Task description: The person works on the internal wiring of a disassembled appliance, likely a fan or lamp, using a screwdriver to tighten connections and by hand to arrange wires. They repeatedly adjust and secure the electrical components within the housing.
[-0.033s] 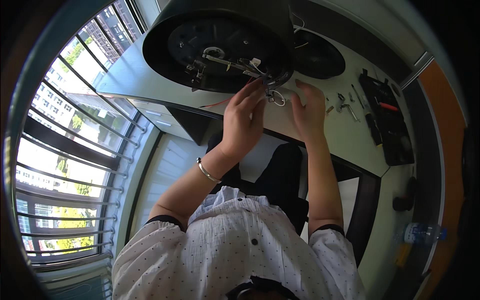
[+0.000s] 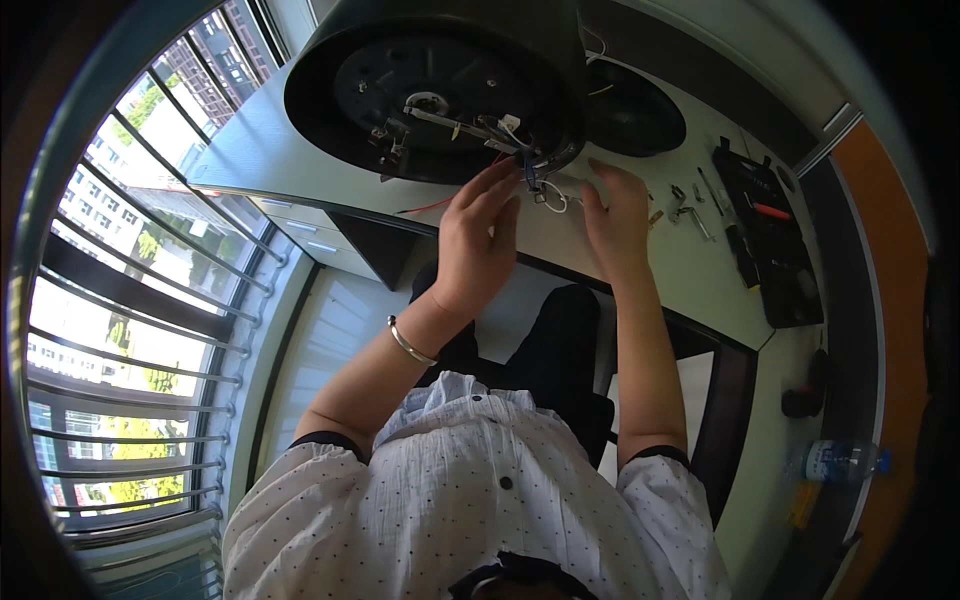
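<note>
A large black round appliance housing [image 2: 300, 105] lies tipped on its side at the desk's far edge. Its open underside faces me, showing metal brackets and a pale ring-shaped fitting [image 2: 428, 103]. Blue and dark wires [image 2: 531, 172] come out at its lower right rim, along with a looped white wire [image 2: 553, 205]. My left hand [image 2: 478, 235] has its fingertips closed at the wire bundle, partly hiding it. To the right of the loop, my right hand [image 2: 618, 215] holds its thumb and forefinger apart, close to the white wire. A red wire [image 2: 430, 208] trails out to the left.
Behind my right hand lies a black round cover [image 2: 640, 108]. Small metal parts [image 2: 690, 215] are scattered near a black tool case [image 2: 770, 235] with a red-handled tool. Further right are a plastic bottle [image 2: 840, 461] and a dark tool [image 2: 805, 400]. A barred window [image 2: 140, 300] stands left.
My left hand has shifted slightly left and down, showing more of the wires. The right hand stays almost where it was.
</note>
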### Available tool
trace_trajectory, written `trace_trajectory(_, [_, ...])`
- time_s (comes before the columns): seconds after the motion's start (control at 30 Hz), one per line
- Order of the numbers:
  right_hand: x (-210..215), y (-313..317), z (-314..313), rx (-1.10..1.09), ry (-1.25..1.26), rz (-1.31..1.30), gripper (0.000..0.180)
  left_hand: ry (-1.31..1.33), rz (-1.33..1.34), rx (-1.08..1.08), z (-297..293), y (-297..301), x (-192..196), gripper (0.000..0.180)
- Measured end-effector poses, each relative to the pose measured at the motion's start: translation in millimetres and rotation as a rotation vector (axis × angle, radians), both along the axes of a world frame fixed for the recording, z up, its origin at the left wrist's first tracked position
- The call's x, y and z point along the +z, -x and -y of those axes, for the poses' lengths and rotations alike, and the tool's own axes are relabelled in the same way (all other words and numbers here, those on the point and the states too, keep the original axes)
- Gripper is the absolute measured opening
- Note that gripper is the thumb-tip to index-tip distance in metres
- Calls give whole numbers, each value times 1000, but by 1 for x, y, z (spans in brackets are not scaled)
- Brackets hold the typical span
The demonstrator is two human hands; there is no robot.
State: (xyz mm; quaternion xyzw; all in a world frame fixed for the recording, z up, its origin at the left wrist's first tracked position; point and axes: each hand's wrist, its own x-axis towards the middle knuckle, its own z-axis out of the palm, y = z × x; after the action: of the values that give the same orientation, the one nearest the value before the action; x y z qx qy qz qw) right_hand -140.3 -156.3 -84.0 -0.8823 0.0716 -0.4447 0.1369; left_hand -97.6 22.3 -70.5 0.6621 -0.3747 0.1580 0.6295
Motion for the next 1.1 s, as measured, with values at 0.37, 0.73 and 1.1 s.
trace_trajectory(0.37, [8, -10, 9, 115, -154, -504, 40, -126, -224, -143, -29, -11, -29, 21])
trace_trajectory(0.73, [43, 54, -35, 211, -899, -377, 35, -87, -409, -287, -29, -15, -28, 21])
trace_trajectory(1.1, [15, 86, -88, 878, -1704, -387, 38, 63, -856, -592, -38, -17, -21, 27])
